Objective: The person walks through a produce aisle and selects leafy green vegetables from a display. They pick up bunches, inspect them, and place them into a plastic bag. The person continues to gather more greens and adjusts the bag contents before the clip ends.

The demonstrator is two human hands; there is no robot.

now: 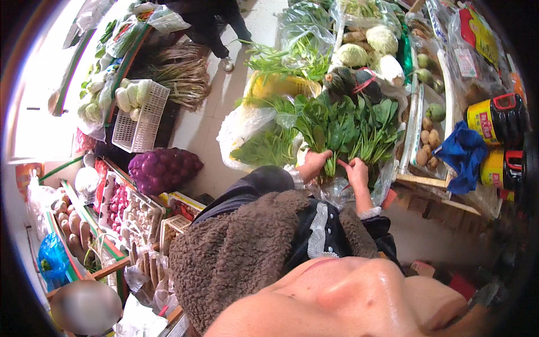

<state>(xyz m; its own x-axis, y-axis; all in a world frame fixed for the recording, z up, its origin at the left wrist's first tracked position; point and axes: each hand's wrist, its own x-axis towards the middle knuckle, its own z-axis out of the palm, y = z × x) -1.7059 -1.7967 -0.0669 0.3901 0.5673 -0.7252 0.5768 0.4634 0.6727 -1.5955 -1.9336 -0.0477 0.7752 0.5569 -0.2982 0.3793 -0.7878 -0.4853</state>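
My left hand [316, 162] is closed around the stem ends of a bunch of leafy greens [318, 126], which look like spinach. The leaves fan out away from me over more greens. Just to the right, my right hand [358, 170] has its fingers bent close to the same stems. A thin reddish strip seems to show at its fingertips, but whether it is pinched there is too small to tell. Another bunch of greens [374, 135] lies beyond the right hand, stems towards me. Clear plastic film [337, 189] is under the stems.
Left of the greens sits a white plastic bag [244, 130] of leaves, with a yellow basket [286, 86] behind. Dark squashes [339, 80] and cabbages [382, 40] lie farther off. A blue cloth [461, 158] hangs at right. A purple net sack [164, 170] rests on the floor. Another person [210, 21] stands beyond.
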